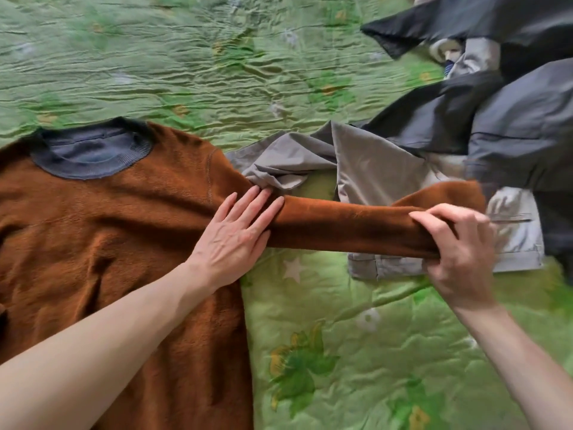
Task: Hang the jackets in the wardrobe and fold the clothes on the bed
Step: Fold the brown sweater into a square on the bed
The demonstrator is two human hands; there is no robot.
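Observation:
A brown fleece sweater (102,231) with a dark blue collar lies flat on the green bedspread (192,63), filling the left half of the head view. Its sleeve (347,225) stretches out to the right. My left hand (235,234) presses flat on the sweater where the sleeve joins the body, fingers straight. My right hand (459,252) grips the far end of the sleeve, fingers curled over it and lifting it slightly off the bed.
A grey garment (366,166) lies under the sleeve at centre right. Dark grey and black jackets (521,125) are heaped at the upper right. Green bedspread with flower prints shows below the sleeve and across the top.

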